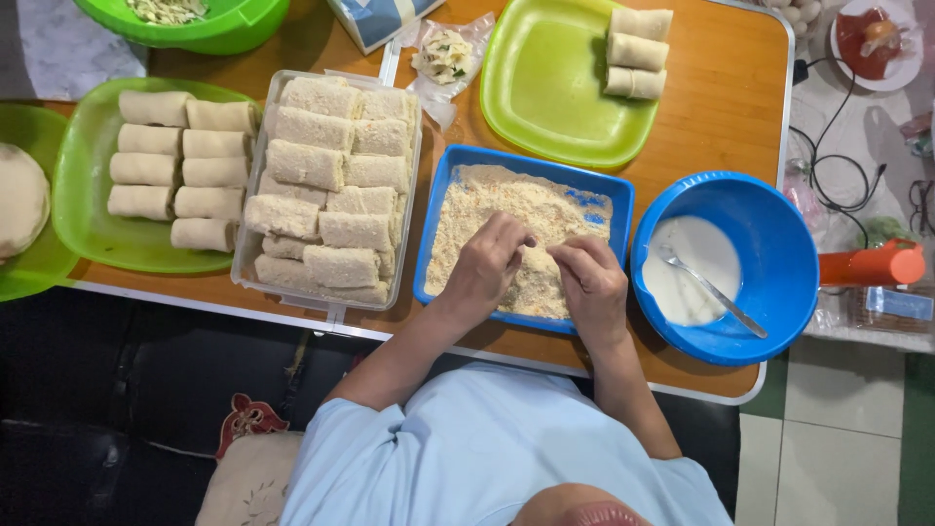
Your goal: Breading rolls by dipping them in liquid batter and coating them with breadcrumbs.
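My left hand (490, 263) and my right hand (586, 278) are both down in a blue square tray (440, 195) filled with pale breadcrumbs (487, 205). The fingers of both hands are curled and meet over the crumbs near the tray's middle. Whatever lies under the fingers is hidden by crumbs and by the hands. To the right stands a blue round bowl (779, 244) holding white batter and a metal spoon (711, 289).
A clear tub (331, 180) of breaded rolls sits left of the tray. Further left is a green tray (78, 185) of plain rolls. A green plate (555, 88) at the back holds three rolls (635, 54). Cables and an orange bottle (872, 263) lie at the right.
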